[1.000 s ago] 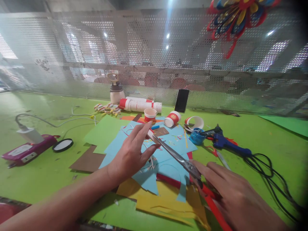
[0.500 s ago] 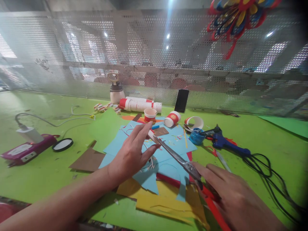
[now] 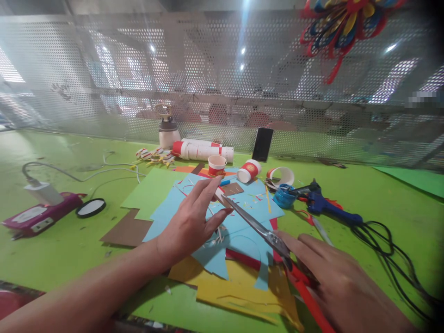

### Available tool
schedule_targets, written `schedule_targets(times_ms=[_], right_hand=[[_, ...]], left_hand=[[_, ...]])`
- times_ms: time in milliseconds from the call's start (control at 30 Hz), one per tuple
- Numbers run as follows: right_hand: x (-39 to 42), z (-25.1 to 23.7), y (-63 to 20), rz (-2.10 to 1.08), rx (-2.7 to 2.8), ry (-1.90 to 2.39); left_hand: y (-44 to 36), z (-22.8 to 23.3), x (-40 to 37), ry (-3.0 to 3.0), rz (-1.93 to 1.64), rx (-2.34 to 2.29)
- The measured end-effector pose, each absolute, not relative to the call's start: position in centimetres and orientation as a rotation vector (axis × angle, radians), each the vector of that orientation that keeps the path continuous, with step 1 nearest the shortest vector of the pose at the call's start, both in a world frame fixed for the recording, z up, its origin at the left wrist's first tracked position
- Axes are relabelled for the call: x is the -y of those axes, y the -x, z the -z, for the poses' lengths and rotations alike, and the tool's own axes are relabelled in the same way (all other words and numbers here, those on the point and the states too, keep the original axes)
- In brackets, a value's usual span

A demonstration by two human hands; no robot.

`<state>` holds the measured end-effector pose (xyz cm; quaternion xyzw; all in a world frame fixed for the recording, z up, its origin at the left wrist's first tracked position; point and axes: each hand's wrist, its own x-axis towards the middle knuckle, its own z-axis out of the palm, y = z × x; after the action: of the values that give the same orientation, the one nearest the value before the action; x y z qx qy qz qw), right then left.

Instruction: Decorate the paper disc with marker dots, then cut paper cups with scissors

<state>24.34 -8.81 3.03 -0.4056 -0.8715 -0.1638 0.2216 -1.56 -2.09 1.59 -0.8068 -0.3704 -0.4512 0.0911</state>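
My left hand [image 3: 189,222] hovers over a pile of blue paper sheets [image 3: 243,217] and pinches a small white and red strip of paper [image 3: 218,194] between thumb and fingers. My right hand [image 3: 333,282] grips red-handled scissors [image 3: 263,231], whose long steel blades point up-left with the tips at the strip. Yellow paper [image 3: 239,291] and red paper lie under the blue sheets.
On the green table [image 3: 55,259] lie a light green sheet [image 3: 149,187], brown card [image 3: 126,231], paper cups [image 3: 217,164], a blue glue gun [image 3: 324,206] with black cable, a blue tape roll [image 3: 283,196], a phone [image 3: 262,144], a charger and pink device [image 3: 38,215]. A perforated metal screen closes the back.
The scissor tips have closed in slightly on the strip held by my left hand. The light green sheet, lifted a moment ago, lies flat again. Both hands have hardly moved.
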Motion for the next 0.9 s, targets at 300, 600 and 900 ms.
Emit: schedule_targets(times_ms=[300, 600, 900], right_hand=[[8.7, -2.9, -24.4, 0.444, 2.412, 1.102], [8.6, -3.1, -24.2, 0.439, 2.4, 1.108], [8.8, -2.6, -26.1, 0.162, 2.443, 1.296]], left_hand=[[1.5, -1.7, 2.1, 2.429, 1.339, 1.11], [1.5, -1.8, 2.0, 2.505, 1.389, 1.134], [1.9, -2.4, 1.4, 2.784, 1.716, 1.228]])
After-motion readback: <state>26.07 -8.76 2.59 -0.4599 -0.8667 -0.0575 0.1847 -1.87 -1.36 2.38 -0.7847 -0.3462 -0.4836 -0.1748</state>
